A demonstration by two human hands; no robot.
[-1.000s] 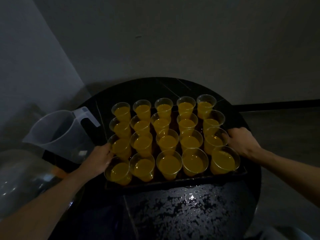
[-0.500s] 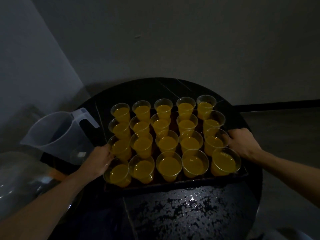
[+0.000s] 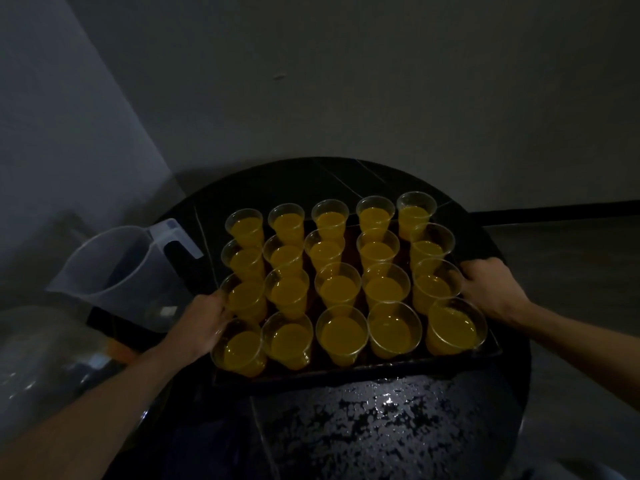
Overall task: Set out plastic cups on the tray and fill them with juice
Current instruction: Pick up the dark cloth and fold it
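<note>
Gripping tray ends, hands flanking cups

Single view, head-worn, wide-angle. Camera sits above my side of the table, facing forward and down, close in. Tray lies mid-frame, slightly low. Wall fills the upper half.

Twenty clear cups of orange juice stand in rows on a dark tray on the round black worktop. The left hand and right hand seem to grip the tray's side edges. A translucent jug stands left.
</note>
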